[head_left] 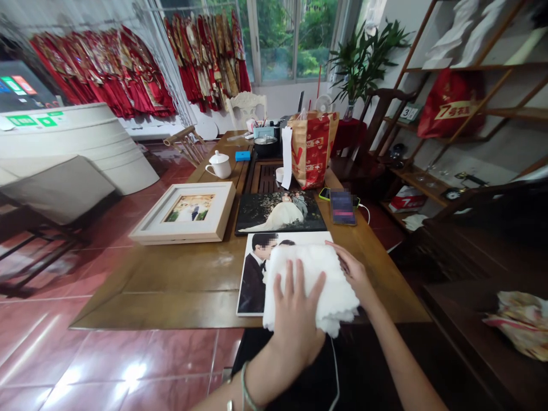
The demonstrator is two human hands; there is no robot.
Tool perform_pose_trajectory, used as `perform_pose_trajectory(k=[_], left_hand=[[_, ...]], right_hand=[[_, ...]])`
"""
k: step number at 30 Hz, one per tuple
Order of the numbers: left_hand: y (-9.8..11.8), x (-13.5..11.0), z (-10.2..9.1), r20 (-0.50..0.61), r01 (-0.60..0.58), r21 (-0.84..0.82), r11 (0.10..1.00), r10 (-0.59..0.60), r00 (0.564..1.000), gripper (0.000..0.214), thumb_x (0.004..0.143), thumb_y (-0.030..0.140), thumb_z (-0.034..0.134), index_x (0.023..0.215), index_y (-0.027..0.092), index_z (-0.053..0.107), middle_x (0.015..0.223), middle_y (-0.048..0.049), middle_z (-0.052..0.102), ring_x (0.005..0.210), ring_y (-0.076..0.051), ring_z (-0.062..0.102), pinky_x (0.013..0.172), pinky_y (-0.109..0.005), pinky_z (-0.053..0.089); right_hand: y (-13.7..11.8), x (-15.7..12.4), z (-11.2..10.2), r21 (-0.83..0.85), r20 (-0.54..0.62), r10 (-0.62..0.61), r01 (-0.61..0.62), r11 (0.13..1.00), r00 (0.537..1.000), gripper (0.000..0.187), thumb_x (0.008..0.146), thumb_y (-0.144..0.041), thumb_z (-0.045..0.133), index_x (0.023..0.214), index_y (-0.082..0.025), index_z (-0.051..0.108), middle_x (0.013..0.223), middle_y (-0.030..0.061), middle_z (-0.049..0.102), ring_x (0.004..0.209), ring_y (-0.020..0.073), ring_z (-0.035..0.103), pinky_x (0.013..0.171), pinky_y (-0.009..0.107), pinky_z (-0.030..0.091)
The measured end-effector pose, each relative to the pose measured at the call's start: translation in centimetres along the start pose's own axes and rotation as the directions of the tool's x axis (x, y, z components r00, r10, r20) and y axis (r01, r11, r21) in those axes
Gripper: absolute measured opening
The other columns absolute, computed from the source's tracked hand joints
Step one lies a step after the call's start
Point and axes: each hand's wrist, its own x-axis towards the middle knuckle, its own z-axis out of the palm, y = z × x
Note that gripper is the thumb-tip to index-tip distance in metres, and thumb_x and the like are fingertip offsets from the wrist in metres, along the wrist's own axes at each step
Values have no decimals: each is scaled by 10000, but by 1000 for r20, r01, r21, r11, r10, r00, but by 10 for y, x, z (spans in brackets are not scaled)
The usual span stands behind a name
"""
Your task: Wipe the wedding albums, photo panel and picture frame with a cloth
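Observation:
A white cloth (314,279) with a scalloped edge lies folded over the right part of a photo panel (252,279), which shows two people in black and white. My left hand (297,311) rests flat on the cloth, fingers spread. At the panel's upper right edge my right hand (353,271) grips the side, its fingers partly hidden by the cloth. Just beyond lies a darker wedding photo panel (280,214). To the left is a thick, pale-framed wedding picture (184,211).
On the wooden table (171,282) stand a lidded white cup (220,164), a paper bag (314,148), a black pot (265,146) and a blue box (242,156). A phone (343,207) with a cable lies at the right edge. Shelves (454,125) rise at the right.

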Motion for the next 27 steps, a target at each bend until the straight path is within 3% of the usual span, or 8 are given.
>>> perform_pose_trajectory(k=[6,9,12,17,21,24,27], left_hand=[[-18,66,-13,-41,175,98,980,-171,984,846,746,462,700,1456,275,278,1522,-189,215,1389,-406,155,1056,-576,224],[-16,79,-12,-62,184,119,976,-178,982,819,763,481,683,1451,264,294,1515,-199,229,1383,-415,169,1046,-589,227],[-12,65,-12,-24,137,106,985,-136,990,854,729,463,715,1449,276,294,1523,-195,208,1387,-418,148,1057,-590,213],[-12,3,-14,74,55,40,998,-58,996,928,663,383,740,1455,325,259,1555,-153,115,1403,-398,35,1087,-583,155],[-3,-35,-8,134,-68,-33,997,72,988,976,634,411,731,1459,372,212,1566,-109,76,1402,-409,19,1060,-606,192],[14,-40,1,107,-22,-39,999,26,994,1020,604,472,742,1461,384,197,1567,-82,80,1403,-415,15,1044,-617,206],[27,-27,4,76,79,-44,996,-76,994,999,598,491,744,1454,361,246,1566,-94,91,1400,-427,-3,1024,-626,221]], right_hand=[[-3,2,4,-107,-21,-4,2,994,1000,332,871,-269,497,1166,-232,647,1318,78,587,1284,251,483,1081,448,380],[-4,2,4,-122,-30,5,-9,993,1000,332,860,-278,519,1160,-227,650,1319,82,586,1266,258,501,1072,457,389],[-4,2,3,-109,-20,-14,12,994,1000,368,849,-254,522,1201,-229,627,1337,84,571,1270,260,497,1070,465,389],[-9,2,2,-110,-2,-34,34,993,999,321,899,-297,474,1159,-252,656,1283,76,616,1272,252,495,1078,482,375],[-13,3,2,-84,22,-43,45,995,999,329,915,-326,453,1177,-273,646,1278,63,619,1288,244,476,1091,492,352],[-13,3,0,-38,27,-44,45,998,999,328,905,-321,460,1168,-286,653,1263,54,630,1285,244,479,1085,490,361],[-9,3,-2,-12,44,-55,56,998,998,351,880,-303,467,1180,-284,648,1281,48,618,1289,245,475,1086,475,365]])
